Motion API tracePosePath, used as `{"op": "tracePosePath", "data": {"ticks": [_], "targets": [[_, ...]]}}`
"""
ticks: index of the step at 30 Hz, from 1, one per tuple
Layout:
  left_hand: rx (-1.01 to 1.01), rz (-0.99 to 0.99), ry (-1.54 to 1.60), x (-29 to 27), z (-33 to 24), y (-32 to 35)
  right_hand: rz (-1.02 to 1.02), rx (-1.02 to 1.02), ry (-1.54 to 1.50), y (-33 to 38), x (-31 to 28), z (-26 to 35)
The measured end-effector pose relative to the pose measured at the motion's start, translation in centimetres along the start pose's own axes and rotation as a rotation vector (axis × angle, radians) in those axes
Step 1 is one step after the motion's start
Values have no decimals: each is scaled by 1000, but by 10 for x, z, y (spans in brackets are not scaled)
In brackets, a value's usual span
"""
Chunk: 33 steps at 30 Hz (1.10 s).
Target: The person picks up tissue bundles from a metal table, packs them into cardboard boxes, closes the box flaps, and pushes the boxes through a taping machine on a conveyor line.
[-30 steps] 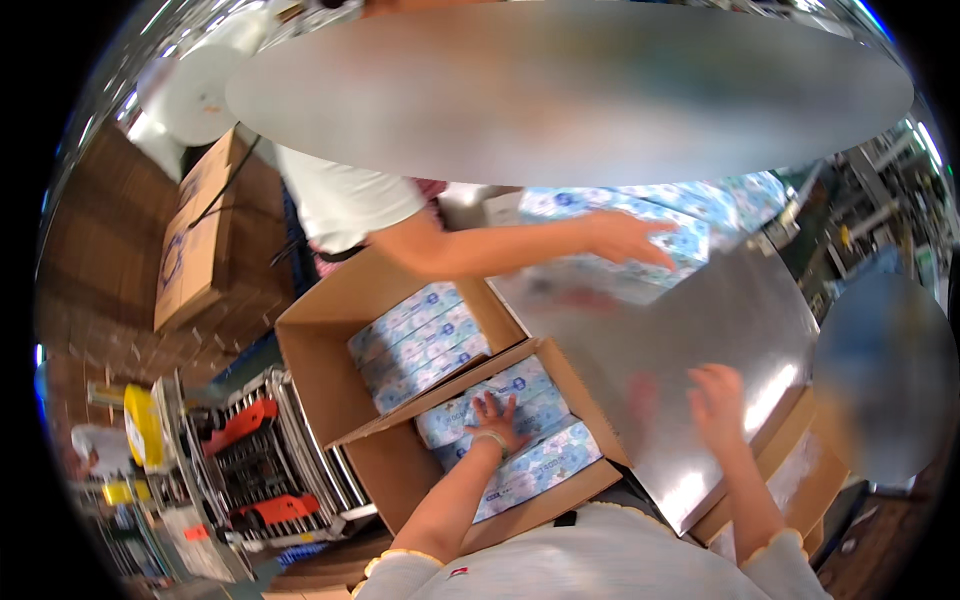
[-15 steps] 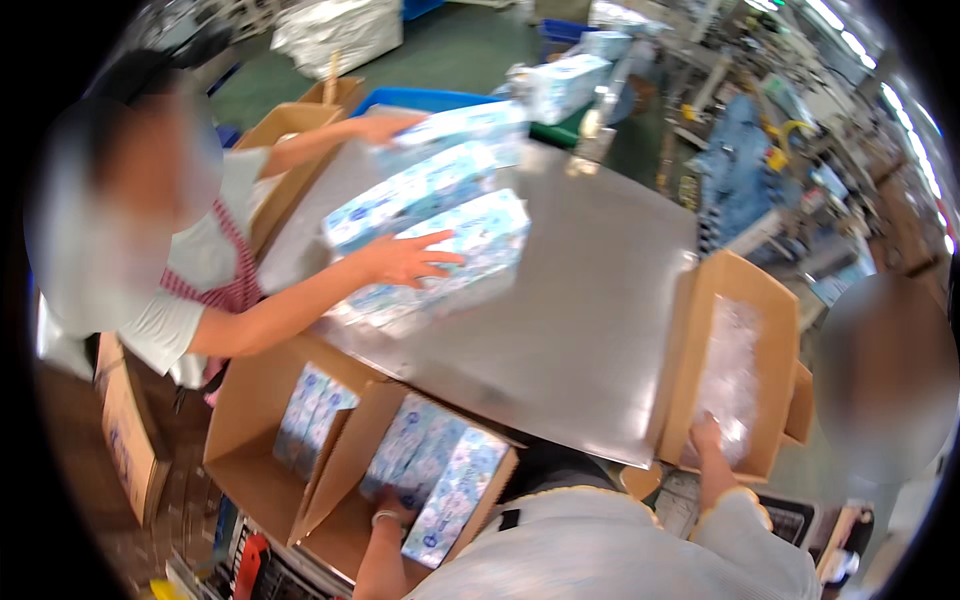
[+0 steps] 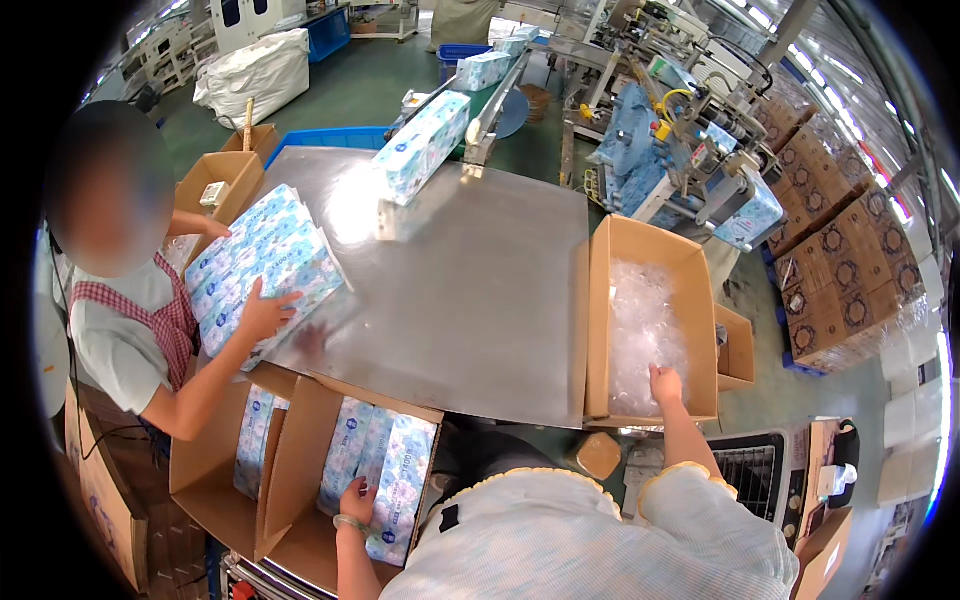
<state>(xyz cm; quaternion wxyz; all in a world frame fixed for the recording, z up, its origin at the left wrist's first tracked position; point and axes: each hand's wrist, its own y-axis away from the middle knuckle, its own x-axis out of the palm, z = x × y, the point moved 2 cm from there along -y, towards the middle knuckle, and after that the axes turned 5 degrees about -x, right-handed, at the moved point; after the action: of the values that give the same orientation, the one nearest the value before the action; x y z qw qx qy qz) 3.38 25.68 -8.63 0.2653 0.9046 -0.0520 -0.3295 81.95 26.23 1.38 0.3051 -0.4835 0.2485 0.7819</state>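
Apparently, tissue packs [image 3: 405,475] only part-fill the cardboard carton [image 3: 300,455] — left hand [image 3: 356,500] and right hand [image 3: 666,384] have bent fingers, grip unclear.

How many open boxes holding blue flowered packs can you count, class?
2: one box beneath the left hand, another box beside it, further left. Others may be hidden.

It cannot be told whether the fingers [image 3: 656,374] of the right hand [image 3: 667,385] hold the clear plastic [image 3: 642,310]. The face [image 3: 108,190] of the co-worker [image 3: 152,308] is blurred. The lower edge cuts off the left forearm [image 3: 356,562].
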Motion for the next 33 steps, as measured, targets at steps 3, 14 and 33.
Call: {"op": "tracePosePath", "data": {"ticks": [3,14,33], "targets": [[79,4,97,0,-12,-2,-4,103,-69,-5,2,-40],[257,9,203,-7,-111,27,-475,-33,-344,5,-25,-49],[84,-136,869,-35,-178,86,1250,-968,-584,325,147,457]]}}
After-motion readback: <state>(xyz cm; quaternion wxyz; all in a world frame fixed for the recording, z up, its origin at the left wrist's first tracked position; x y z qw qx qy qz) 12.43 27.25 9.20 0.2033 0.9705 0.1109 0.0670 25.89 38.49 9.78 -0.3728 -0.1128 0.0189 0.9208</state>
